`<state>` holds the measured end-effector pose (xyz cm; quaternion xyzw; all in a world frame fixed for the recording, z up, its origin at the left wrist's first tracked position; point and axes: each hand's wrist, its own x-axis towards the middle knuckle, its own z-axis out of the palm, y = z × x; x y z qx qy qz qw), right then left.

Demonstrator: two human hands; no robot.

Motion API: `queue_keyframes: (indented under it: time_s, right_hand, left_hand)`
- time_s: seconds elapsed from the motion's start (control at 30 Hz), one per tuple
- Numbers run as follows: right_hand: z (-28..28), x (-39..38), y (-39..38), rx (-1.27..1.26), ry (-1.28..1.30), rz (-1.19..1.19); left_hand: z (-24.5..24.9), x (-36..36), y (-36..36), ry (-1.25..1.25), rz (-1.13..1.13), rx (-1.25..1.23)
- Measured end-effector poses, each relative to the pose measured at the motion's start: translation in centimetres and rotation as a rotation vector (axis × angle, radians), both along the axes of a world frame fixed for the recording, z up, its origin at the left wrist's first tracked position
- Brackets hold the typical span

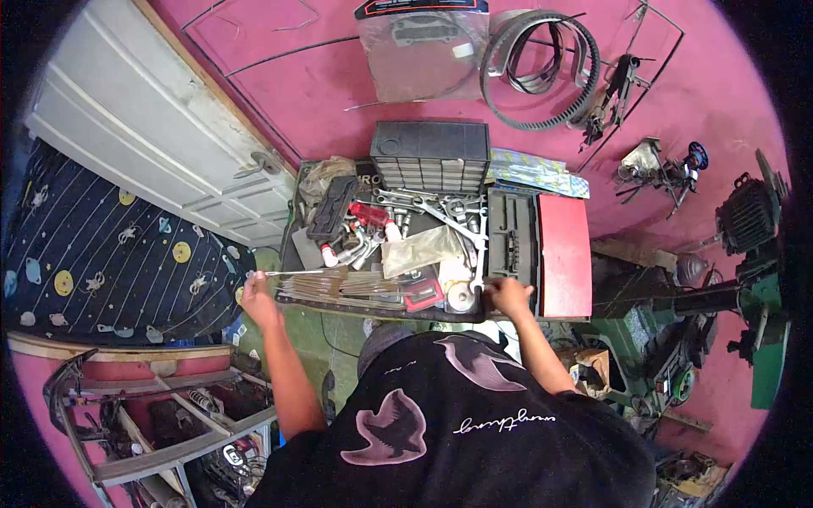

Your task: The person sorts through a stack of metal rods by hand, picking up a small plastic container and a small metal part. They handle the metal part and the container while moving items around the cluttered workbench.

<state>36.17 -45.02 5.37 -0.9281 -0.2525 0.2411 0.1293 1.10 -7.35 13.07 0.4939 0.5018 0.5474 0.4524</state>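
Metal rod (295,273) sits pinched in our left hand (257,296) beside the tool bench (326,305); our right hand (509,296) reaches near a wrench (479,269), grip unclear; our shirt's (508,461) inverted lettering includes "thing".

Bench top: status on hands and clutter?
Left hand holding slim metal rod. Right hand by wrench, grip unclear. Plastic bag cluttering the middle.

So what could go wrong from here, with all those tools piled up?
The thin metal rod in the left hand could catch on the clutter beside it. The wrenches overlap, so pulling one might drag others along. The right hand is close to the worktop's near edge, so it might nudge something small off.
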Motion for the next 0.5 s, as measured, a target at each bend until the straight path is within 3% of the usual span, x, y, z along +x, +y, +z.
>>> queue_keyframes:
  time_s: [0.07,0.13,0.2,0.27,0.3,0.33,0.37,0.43,0.47,0.5]
  right_hand:
    - [-0.1,0.9,-0.5,-0.107,-0.057,-0.035]
    - [0.8,1.4,0.4,-0.187,-0.018,-0.009]
    - [0.7,1.2,1.2,-0.266,0.015,0.018]
    - [-0.1,0.0,2.2,-0.325,-0.461,0.171]
    - [0.6,-0.4,3.3,-0.313,-0.505,0.225]
    - [0.5,-0.7,4.3,-0.105,-0.508,0.285]
    - [4.4,-2.1,6.0,0.019,-0.371,0.339]
    - [5.4,-3.1,8.4,0.506,-0.006,0.552]
    - [6.4,-4.0,9.4,0.682,0.297,0.574]
    - [7.0,-4.9,10.4,0.706,0.536,0.559]
  left_hand:
    - [-0.2,-0.4,-0.1,0.076,-0.042,0.028]
    - [0.3,1.5,-2.5,0.343,-0.171,0.011]
    - [0.8,5.1,-5.3,0.212,-0.275,0.019]
    - [0.4,7.9,-7.6,0.161,-0.432,0.008]
    - [0.5,9.0,-8.8,0.317,-0.511,0.08]
    - [0.9,10.0,-10.0,0.471,-0.588,0.153]
    - [1.2,10.8,-11.0,0.579,-0.711,0.26]
    - [0.8,12.0,-12.8,0.722,-0.901,0.44]
    - [0.4,12.5,-13.6,0.758,-0.972,0.514]
    - [0.0,12.7,-14.1,0.795,-1.012,0.504]
